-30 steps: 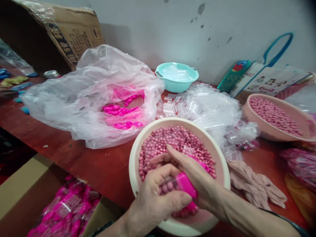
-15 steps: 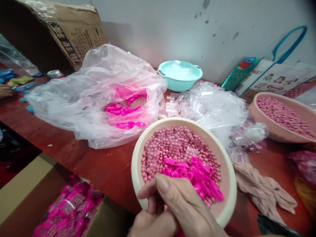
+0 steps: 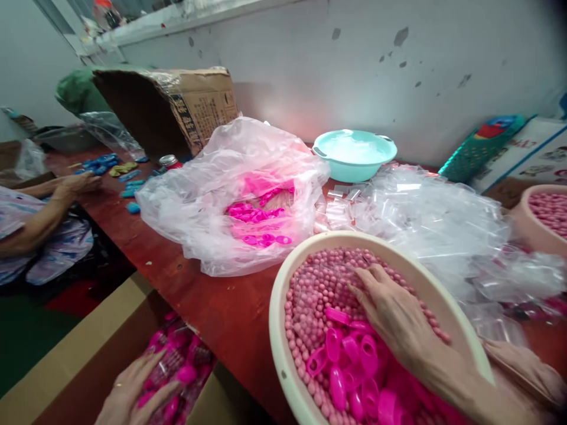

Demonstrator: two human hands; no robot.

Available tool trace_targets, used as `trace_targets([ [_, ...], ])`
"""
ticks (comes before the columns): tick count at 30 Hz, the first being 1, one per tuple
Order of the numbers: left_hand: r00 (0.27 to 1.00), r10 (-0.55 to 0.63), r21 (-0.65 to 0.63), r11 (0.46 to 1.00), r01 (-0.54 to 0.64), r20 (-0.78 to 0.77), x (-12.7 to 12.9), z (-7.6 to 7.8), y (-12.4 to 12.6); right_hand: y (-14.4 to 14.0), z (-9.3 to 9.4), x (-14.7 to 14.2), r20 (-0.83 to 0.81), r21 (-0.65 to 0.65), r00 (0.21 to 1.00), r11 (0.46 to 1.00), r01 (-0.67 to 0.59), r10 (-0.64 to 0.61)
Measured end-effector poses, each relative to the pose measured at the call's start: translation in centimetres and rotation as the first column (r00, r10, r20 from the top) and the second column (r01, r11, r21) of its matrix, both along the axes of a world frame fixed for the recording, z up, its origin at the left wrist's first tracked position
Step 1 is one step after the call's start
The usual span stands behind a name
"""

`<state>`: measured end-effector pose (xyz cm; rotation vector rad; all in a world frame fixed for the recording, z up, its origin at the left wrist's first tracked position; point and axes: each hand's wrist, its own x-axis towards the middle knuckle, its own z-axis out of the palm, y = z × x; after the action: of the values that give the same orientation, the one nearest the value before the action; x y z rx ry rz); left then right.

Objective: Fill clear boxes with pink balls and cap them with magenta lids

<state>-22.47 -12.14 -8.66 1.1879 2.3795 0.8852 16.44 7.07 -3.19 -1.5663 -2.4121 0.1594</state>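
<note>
My left hand (image 3: 137,389) is low at the left, fingers spread, over a cardboard carton (image 3: 84,360) of bright pink plastic pieces with clear, bead-filled parts (image 3: 188,366). I cannot see anything gripped in it. Inside a cream basin (image 3: 280,330), my right hand (image 3: 394,310) reaches over the round pink beads (image 3: 305,307). Its fingers are stretched out, their tips at the beads near some clear plastic pieces. Below that hand, a heap of hollow magenta plastic caps (image 3: 367,354) lies on the beads.
A thin plastic bag (image 3: 190,195) with magenta pieces lies left of the basin. Behind stand a turquoise bowl (image 3: 354,168) and a pile of clear plastic sleeves (image 3: 425,212). A pink basin (image 3: 531,218) is at right. Another person's arm (image 3: 44,212) rests at the far left.
My hands were together over the front of the basin; now they are apart, the left down at the carton, the right among the beads. The view has swung left.
</note>
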Motion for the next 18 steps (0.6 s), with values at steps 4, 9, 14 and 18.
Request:
trace_targets([
  [4,0.981,-0.106,0.074,0.99,0.119,-0.162,0.6,3.4,4.7,-0.1,-1.1,-0.6,0.099,0.081,0.995,0.997,-0.003,-0.005],
  [9,0.735,-0.152,0.238,0.886,0.397,-0.66,2.7,9.5,19.0,-0.4,-1.7,-0.8,0.103,0.143,0.995,0.989,-0.03,0.016],
  [14,0.525,-0.398,-0.015,0.807,0.591,-0.752,4.5,10.6,33.5,0.2,-1.5,-0.1,0.078,0.236,0.997,0.971,-0.027,0.008],
  [18,0.583,-0.429,-0.051,0.832,0.552,-0.69,4.2,9.6,38.9,3.0,1.1,0.3,-0.001,0.185,1.0,0.983,0.003,-0.003],
])
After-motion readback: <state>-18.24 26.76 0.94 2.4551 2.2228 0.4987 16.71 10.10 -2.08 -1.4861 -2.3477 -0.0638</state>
